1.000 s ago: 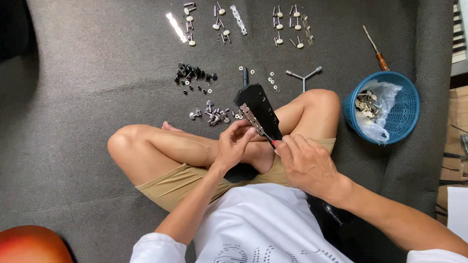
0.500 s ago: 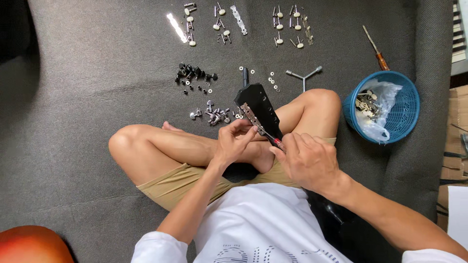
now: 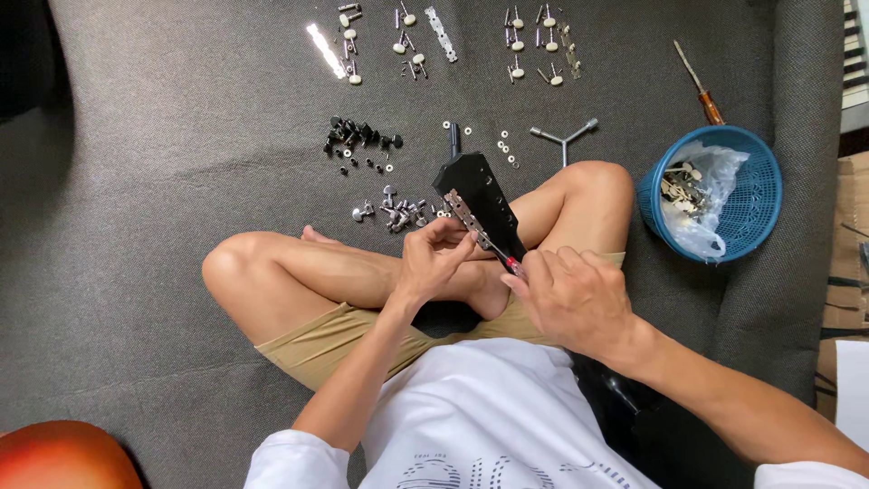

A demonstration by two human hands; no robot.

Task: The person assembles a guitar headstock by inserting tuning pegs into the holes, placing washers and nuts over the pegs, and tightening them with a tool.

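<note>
I sit cross-legged on a grey mat (image 3: 163, 163) with a black guitar headstock (image 3: 480, 195) resting over my legs. A strip of silver tuner hardware (image 3: 466, 215) runs along its near edge. My left hand (image 3: 434, 263) pinches the headstock's edge at that strip. My right hand (image 3: 570, 299) grips a small red-handled screwdriver (image 3: 510, 263) whose tip meets the headstock's lower part. Loose silver tuner parts (image 3: 394, 213) lie on the mat just left of the headstock.
A pile of black screws and small parts (image 3: 358, 136) and rows of cream-knobbed tuners (image 3: 525, 41) lie farther out. A Y-shaped wrench (image 3: 566, 136), an orange-handled screwdriver (image 3: 701, 86) and a blue basket (image 3: 747, 195) holding a plastic bag sit at right. An orange rounded object (image 3: 54, 457) shows bottom left.
The hands and the headstock stay in nearly the same place; my fingers shift only slightly at the tuner strip.
</note>
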